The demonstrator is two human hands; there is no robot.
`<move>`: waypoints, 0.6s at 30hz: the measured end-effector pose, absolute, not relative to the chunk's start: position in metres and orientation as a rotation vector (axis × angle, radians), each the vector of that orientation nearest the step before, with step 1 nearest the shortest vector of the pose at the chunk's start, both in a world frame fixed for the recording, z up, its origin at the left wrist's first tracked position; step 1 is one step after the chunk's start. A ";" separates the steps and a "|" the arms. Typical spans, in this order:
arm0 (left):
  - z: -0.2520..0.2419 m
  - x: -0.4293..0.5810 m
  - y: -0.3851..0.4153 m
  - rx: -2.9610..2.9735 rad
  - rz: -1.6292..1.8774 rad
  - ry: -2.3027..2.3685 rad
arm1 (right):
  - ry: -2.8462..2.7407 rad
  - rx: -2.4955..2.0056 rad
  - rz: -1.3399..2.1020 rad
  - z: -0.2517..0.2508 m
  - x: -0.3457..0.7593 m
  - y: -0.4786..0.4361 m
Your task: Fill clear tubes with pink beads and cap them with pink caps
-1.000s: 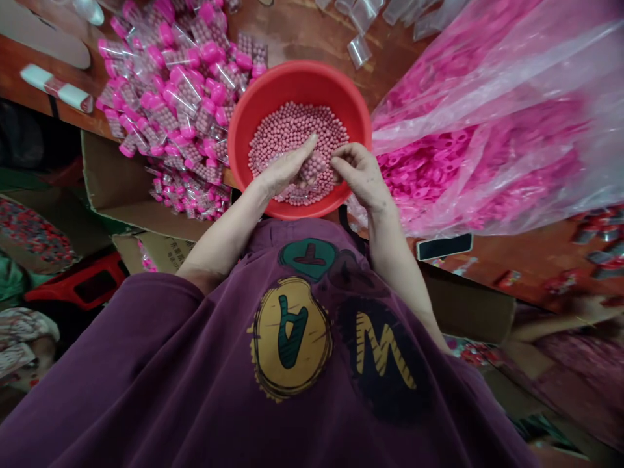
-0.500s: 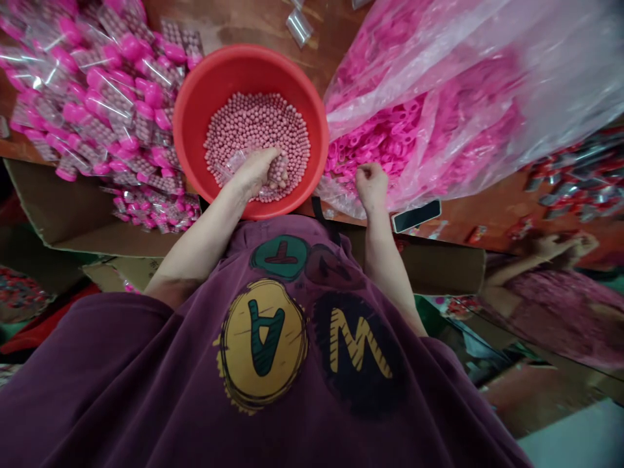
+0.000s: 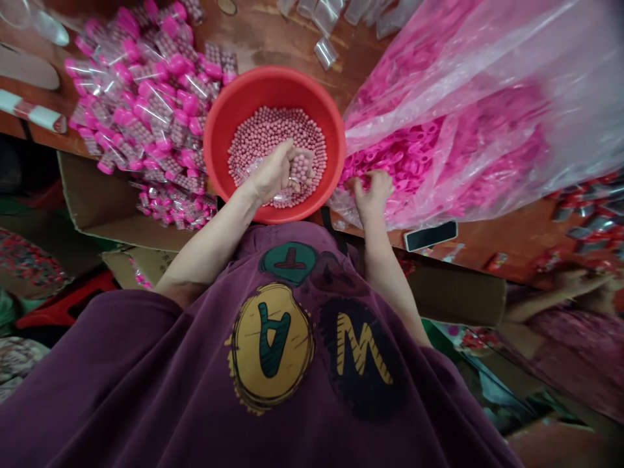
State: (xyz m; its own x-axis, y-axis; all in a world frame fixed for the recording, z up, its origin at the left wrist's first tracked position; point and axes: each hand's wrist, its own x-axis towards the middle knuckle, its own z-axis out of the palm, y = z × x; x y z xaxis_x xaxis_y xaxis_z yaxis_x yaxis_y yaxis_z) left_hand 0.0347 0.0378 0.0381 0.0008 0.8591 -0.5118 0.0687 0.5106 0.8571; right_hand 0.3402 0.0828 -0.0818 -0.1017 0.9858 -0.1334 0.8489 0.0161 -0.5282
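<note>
Left hand, curled upper-centre over the red bowl, grips a clear container of pink beads; tilting could spill them. Right hand, right of centre, half-curled by pink pieces, grasp unclear; the plastic bag might snag it.

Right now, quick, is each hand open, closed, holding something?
Left hand: closed around a clear container of pink beads.
Right hand: at the pink plastic pieces; grip cannot be told.
</note>
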 end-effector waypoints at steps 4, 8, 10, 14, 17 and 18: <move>0.046 0.030 0.035 0.905 0.774 1.329 | -1.495 -1.828 0.815 -0.064 0.326 0.088; 0.046 0.033 0.035 0.944 0.783 1.266 | -1.308 -1.465 1.291 -0.016 0.282 0.091; 0.046 0.036 0.034 0.913 0.800 1.240 | -1.356 -1.303 1.403 0.012 0.259 0.092; 0.049 0.042 0.032 0.758 0.918 1.155 | -1.748 -1.147 1.194 0.049 0.231 0.091; 0.050 0.045 0.030 0.680 1.023 1.078 | -1.956 -1.093 1.038 0.060 0.227 0.086; 0.050 0.045 0.029 0.660 1.046 1.057 | -1.978 -1.088 1.026 0.062 0.228 0.084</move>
State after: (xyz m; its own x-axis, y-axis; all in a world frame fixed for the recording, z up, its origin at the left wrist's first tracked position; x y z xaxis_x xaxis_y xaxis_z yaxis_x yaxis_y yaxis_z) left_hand 0.0453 0.0289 0.0496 0.1172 0.9204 -0.3730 -0.3632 0.3893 0.8465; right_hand 0.2277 0.0837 0.0621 -0.4446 0.8803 0.1654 0.3717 0.3494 -0.8601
